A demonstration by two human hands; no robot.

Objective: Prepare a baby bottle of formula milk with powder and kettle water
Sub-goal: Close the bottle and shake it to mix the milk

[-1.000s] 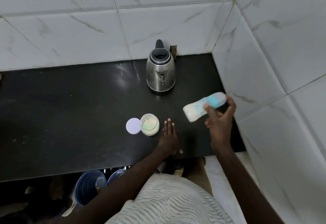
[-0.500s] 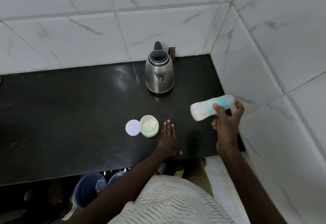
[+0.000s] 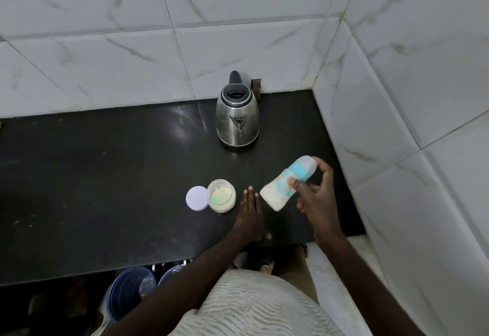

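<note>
Head view: our right hand (image 3: 316, 198) is gripping the capped, teal-printed clear plastic baby bottle (image 3: 280, 187), fingers curled round it, tilted above the black stone bench (image 3: 105, 177). Milky liquid is showing inside. Our left hand (image 3: 250, 214) is lying flat, fingers straight, beside the open glass powder jar (image 3: 221, 195). We are judging powder and water in, mixing left.

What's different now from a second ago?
The right hand, still gripping the baby bottle, swung it left and nearer, toward the left hand, tilting it more steeply. The left hand stayed flat on the counter; kettle, powder jar and lid did not move.
</note>
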